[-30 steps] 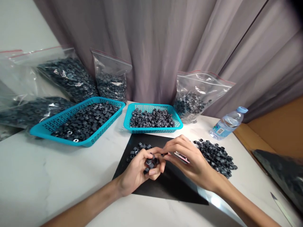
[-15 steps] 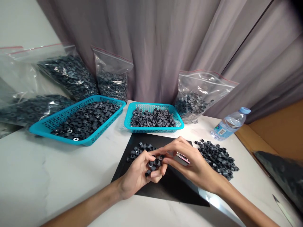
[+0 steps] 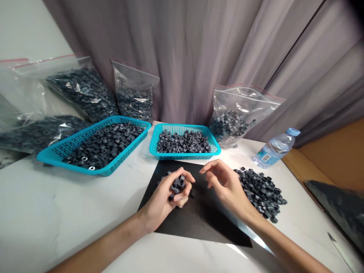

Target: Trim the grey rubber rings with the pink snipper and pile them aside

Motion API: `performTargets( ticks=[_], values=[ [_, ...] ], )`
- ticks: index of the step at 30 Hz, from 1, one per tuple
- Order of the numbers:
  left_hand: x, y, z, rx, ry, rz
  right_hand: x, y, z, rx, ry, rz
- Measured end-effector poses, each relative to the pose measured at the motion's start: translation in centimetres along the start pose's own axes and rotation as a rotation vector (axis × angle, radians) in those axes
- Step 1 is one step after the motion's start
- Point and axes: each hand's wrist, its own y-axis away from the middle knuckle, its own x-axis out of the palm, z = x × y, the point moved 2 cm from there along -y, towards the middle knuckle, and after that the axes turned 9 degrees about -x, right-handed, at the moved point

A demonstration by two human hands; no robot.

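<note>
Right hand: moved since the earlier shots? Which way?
Yes. Judged against the small blue basket, the fingertips of the right hand have shifted rightward and slightly up the frame, opening a gap from the left hand.

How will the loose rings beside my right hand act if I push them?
The loose rings would probably scatter, being heaped with no container around them. Single ones may roll, looking round and hollow. Each seems light, small against the right hand.
</note>
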Motion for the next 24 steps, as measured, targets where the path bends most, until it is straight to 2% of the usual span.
performTargets(
  ticks=[3, 5, 8, 13, 16, 18, 21, 24],
  values=[
    [-0.4, -0.3, -0.5, 0.05, 0.028, -0.048, 0.9, 0.6, -1.0, 0.133, 0.098, 0.271],
    [-0.5, -0.4, -0.6, 0.043, 0.038, -0.035, 1.3, 1.1, -1.1, 0.167, 0.206, 0.395],
    [-0.4, -0.2, -0.3, 0.011, 0.036, 0.018, 1.6, 1.4, -1.1, 0.145, 0.354, 0.421],
    [0.4, 0.7, 0.0, 0.004, 0.012, 0.092, 1.0, 0.9, -0.4, 0.15, 0.448, 0.515],
    [0.9, 1.1, 0.0, 0.021, -0.028, 0.121, -0.5, 0.3, 1.0, 0.156, 0.469, 0.497],
    [1.1, 1.1, 0.0, 0.037, -0.079, 0.119, -1.7, -0.2, 2.0, 0.161, 0.406, 0.426],
    [1.2, 1.1, 0.2, 0.032, -0.151, 0.088, -2.8, -0.7, 3.3, 0.138, 0.207, 0.341],
    [1.2, 1.0, 0.5, -0.011, -0.183, 0.074, -2.6, -1.0, 4.1, 0.081, -0.011, 0.297]
  ],
)
